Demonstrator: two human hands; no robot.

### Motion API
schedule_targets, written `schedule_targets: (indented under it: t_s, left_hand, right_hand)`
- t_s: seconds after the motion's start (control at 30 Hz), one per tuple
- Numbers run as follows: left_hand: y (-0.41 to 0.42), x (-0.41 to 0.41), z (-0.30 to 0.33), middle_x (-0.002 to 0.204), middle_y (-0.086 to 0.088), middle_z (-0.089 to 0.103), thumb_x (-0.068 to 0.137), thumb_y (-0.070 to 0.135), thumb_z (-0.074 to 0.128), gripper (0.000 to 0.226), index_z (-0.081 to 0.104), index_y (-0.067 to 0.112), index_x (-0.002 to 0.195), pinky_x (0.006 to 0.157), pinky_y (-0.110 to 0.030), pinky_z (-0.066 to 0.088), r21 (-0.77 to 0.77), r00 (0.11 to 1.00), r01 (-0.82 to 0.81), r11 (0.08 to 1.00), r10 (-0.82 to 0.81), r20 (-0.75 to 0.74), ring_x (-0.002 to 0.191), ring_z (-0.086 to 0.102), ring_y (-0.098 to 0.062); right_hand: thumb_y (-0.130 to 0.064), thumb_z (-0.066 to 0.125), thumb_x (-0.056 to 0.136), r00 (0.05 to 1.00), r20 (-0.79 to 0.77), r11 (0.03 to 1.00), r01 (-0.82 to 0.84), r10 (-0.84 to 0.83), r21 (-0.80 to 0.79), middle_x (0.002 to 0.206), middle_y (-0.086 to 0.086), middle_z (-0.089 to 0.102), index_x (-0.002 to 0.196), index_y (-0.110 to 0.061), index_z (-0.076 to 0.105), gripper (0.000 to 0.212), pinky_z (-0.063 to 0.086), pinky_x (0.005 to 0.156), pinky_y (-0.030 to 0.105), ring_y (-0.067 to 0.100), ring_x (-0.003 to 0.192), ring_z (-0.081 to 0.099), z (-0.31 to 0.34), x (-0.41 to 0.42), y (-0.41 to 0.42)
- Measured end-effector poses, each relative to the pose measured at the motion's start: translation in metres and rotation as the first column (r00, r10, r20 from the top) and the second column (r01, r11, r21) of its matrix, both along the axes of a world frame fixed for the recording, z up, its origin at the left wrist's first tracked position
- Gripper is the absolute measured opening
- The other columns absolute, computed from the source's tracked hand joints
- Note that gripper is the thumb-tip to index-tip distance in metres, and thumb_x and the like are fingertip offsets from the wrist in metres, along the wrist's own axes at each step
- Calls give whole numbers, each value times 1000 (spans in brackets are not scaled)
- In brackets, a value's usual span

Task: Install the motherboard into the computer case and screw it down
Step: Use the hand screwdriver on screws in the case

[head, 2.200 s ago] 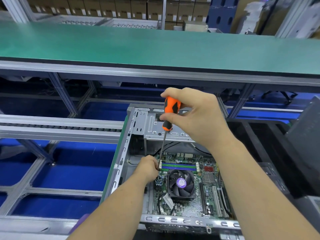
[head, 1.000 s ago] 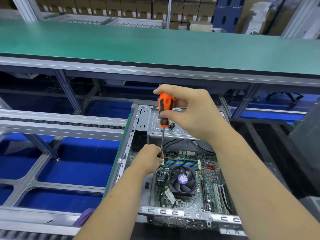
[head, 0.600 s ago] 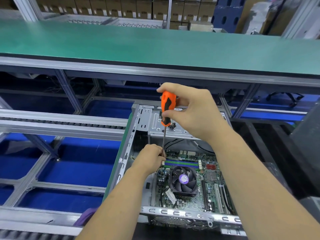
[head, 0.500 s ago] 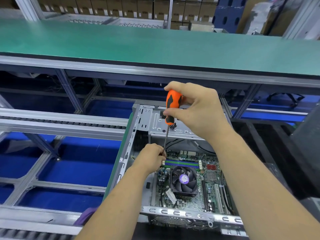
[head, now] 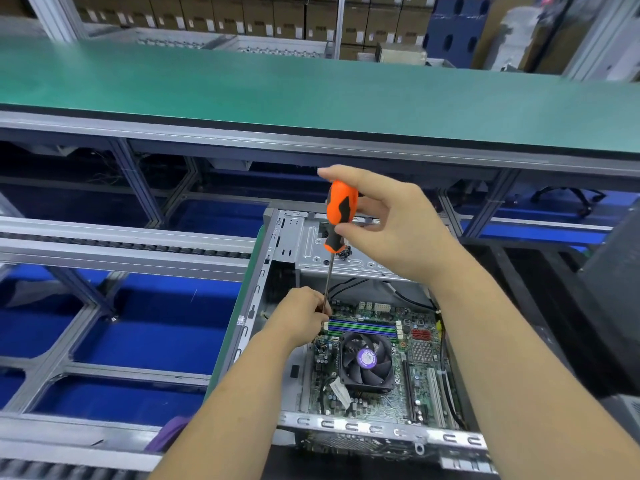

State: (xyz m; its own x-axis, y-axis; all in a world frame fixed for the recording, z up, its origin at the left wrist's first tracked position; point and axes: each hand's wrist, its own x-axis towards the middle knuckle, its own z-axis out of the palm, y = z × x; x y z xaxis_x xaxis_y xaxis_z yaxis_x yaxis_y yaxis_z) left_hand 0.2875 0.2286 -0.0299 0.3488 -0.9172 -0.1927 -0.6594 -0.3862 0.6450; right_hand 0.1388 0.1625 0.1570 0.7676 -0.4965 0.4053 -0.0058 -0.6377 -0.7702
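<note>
Orange-and-black handle of the screwdriver (head: pixel 341 216) pinched between thumb and fingertips of the right hand (head: pixel 391 230), held near upright with a slight lean; thin shaft runs down to the far-left corner of the motherboard (head: pixel 381 358). Left hand (head: pixel 301 317) curled low round the shaft, fingers closed about it close to the tip; tip and any screw hidden under that hand, so cannot tell whether the bit sits in a screw head. Motherboard lies flat inside the open metal computer case (head: pixel 277 271), fan cooler (head: pixel 367 360) near the middle, memory slots (head: pixel 362 329) just beyond it, beside the left hand. Case sits low in front of the person, on what I cannot make out; long green worktop (head: pixel 311 91) well beyond and higher, cardboard boxes (head: pixel 242 12) stacked behind it. Small dark cluster, possibly spare screws, on the drive cage (head: pixel 332 251) just behind the handle; too small to be sure. Step in hand, as judged: driving the corner screw at the far-left of the board. To do it well: keep the shaft square to the board, left fingers steadying the tip so it does not skate onto traces or the nearby slots; light downward pressure, turn from the fingertips, snug only. Risk if the lean grows: cross-threading or the bit slipping out. Other mounting points not readable from this angle
</note>
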Motion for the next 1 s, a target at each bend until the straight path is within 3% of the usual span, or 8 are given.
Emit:
schedule_targets:
  t_s: [0.13,0.27,0.43,0.57,0.7,0.77,0.83,1.0]
  left_hand:
    - [0,-1,0,85,8,67,92,11,63,19,68,22,77,74,-20,47,-10,1000,11,1000,-11,-8,81,62,-8]
    - [-1,-1,-2,88,6,68,93,10,62,24,67,23,74,78,-24,51,-17,1000,0,1000,-1,-4,84,63,-9]
    - [-2,0,-2,94,4,69,94,8,60,22,68,21,78,86,-27,52,-13,1000,14,1000,-14,-13,90,63,-12]
    - [-3,1,-3,94,4,69,94,8,60,21,68,21,79,84,-26,51,-10,1000,7,1000,-7,-28,89,63,-10]
    - [-1,1,-5,91,4,69,90,-2,58,24,71,18,90,83,-24,53,0,996,-54,999,54,-74,89,65,-12]
    - [0,5,-10,92,0,68,87,-7,55,28,72,14,95,80,-24,52,47,990,-138,989,140,-28,89,64,-15]
    - [2,4,-16,93,-3,68,88,-2,61,17,71,12,91,80,-25,52,134,974,-224,965,225,5,90,64,-17]
    - [-1,-3,-31,97,-11,73,89,-2,68,18,69,9,74,89,-30,54,246,972,-207,947,228,-60,95,68,-21]
  right_hand:
    - [-6,85,79,984,47,976,175,-170,-127,98,-2,66,126,-24,68,53,59,87,35,22,87,70,-3,6,0]
    - [-4,77,87,999,40,999,37,-37,8,117,3,69,133,-39,59,61,58,89,24,16,106,69,-3,1,-2]
    - [-15,84,82,982,57,977,187,-182,-104,96,-13,64,128,-25,67,50,59,90,36,22,90,68,-5,5,-3]
    - [-5,74,90,997,18,997,79,-79,-11,121,2,69,139,-38,55,62,56,97,30,16,106,69,-3,1,-4]
    - [-2,76,89,996,17,996,89,-89,-7,107,4,68,135,-30,59,56,61,87,34,19,91,73,-6,1,-4]
    - [-3,76,88,994,15,994,110,-109,-27,99,0,66,133,-29,60,54,61,86,35,20,85,73,-7,1,-4]
    - [-3,76,88,992,21,992,124,-123,-38,96,-3,65,132,-30,60,54,61,85,36,21,83,73,-7,1,-5]
    - [-6,77,87,986,43,984,162,-159,-72,92,-16,60,132,-33,60,55,61,82,36,19,81,71,-11,2,-6]
